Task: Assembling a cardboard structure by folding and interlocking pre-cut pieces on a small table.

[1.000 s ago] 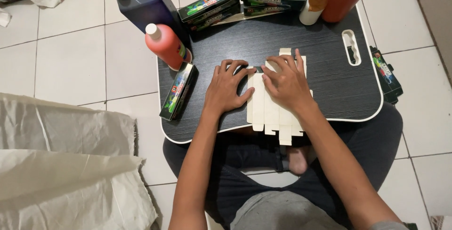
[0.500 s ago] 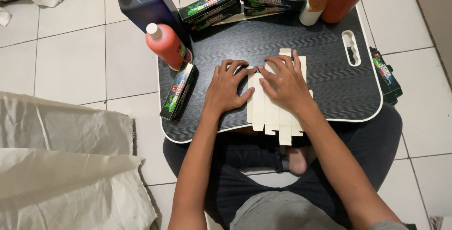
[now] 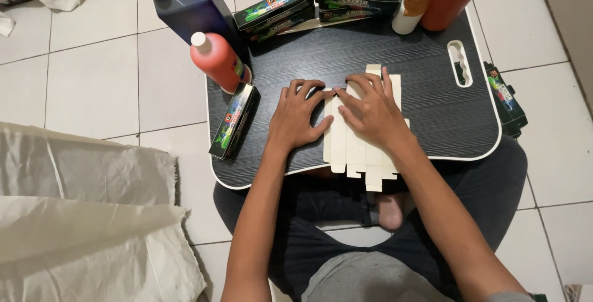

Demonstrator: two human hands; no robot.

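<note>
Flat cardboard sheet [image 3: 361,144] lies at centre of the frame on the dark tabletop [image 3: 432,101], its lower flaps past the near edge. Both hands sit on its upper part, unchanged from the earlier frame. Left hand [image 3: 298,117] and right hand [image 3: 374,110] press palm-down, fingers spread, grip released, nothing grasped.

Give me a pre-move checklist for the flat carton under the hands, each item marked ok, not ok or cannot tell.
1. Flat carton lies on the lap desk: ok, though its near tabs overhang the edge.
2. Left hand flat at the carton's left edge: ok.
3. Right hand pressing on the carton: ok.
4. Red bottle clear of the hands: ok.
5. Creases fully pressed: cannot tell, hands cover them.
</note>
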